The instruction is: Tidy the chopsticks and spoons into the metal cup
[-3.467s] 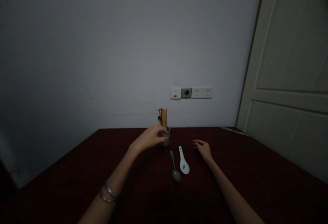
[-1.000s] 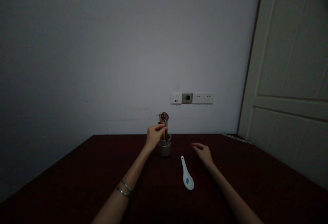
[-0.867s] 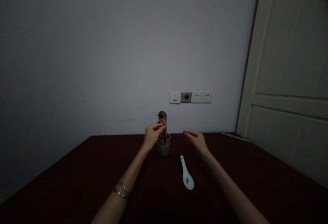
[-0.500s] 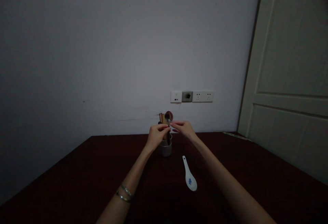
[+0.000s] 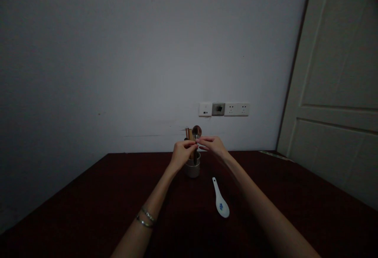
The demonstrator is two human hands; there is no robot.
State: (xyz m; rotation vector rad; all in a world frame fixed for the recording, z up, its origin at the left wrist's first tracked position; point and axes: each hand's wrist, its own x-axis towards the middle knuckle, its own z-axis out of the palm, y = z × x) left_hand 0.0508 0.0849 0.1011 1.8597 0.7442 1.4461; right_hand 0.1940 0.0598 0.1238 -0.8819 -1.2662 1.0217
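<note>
My left hand (image 5: 182, 152) and my right hand (image 5: 214, 144) meet in front of a grey cylindrical holder (image 5: 192, 171). Both pinch a slim utensil with a dark handle (image 5: 195, 159) and a silvery upper part; the fingers hide its exact kind. The handle hangs downward before the holder's rim; whether it touches is unclear. Wooden chopsticks (image 5: 189, 133) and a round brown spoon-like head (image 5: 197, 131) rise behind the fingers. A white soup spoon (image 5: 221, 203) with a blue motif lies on the table, bowl toward me, between the holder and my right forearm.
The dark red table (image 5: 97, 199) meets a pale wall (image 5: 132, 61) at its back edge. Sockets (image 5: 236, 109) and a switch plate (image 5: 218, 109) sit on the wall above the holder. A white panelled door (image 5: 339, 93) stands at the right. A pale strip (image 5: 276, 155) lies at the back right.
The whole view has shifted slightly, so everything appears a little to the right and higher. Both hands keep their pinch on the dark-handled utensil.
</note>
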